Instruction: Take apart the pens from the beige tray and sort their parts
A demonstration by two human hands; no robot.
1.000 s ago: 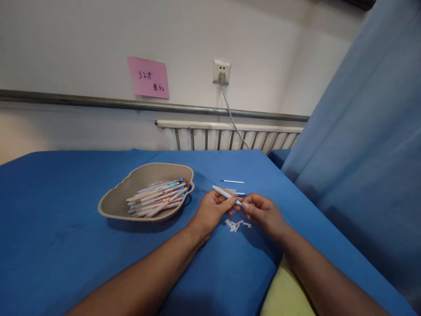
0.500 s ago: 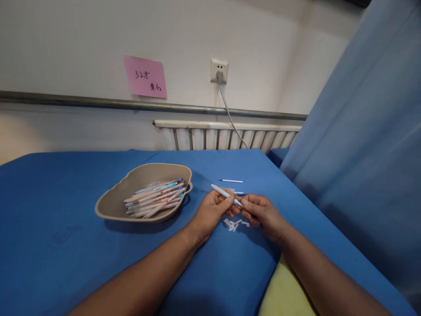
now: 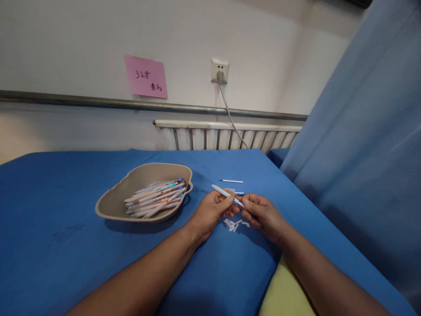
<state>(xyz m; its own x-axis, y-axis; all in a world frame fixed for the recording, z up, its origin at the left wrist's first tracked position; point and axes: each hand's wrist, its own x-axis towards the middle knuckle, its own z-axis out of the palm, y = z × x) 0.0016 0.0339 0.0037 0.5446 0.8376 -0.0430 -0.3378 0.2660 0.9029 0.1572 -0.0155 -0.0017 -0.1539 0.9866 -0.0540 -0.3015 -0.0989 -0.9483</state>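
Note:
A pale blue pen (image 3: 221, 190) slants between my two hands above the blue cloth. My left hand (image 3: 213, 211) grips its barrel between thumb and fingers. At the lower right end, my right hand (image 3: 261, 213) pinches the tip of the pen. Several small white pieces (image 3: 233, 225) lie in a little pile just below the hands. Beyond them, a thin refill (image 3: 231, 181) rests on the cloth, and another slim item (image 3: 239, 193) is partly covered by the hands.
On the left, a beige basket (image 3: 112, 213) holds many pens (image 3: 156, 199). Yellow fabric (image 3: 287, 292) shows at the bottom right. A blue curtain (image 3: 368, 145) hangs on the right. Behind the blue-covered table (image 3: 66, 184) are a metal rail (image 3: 98, 102) and a plugged socket (image 3: 219, 71).

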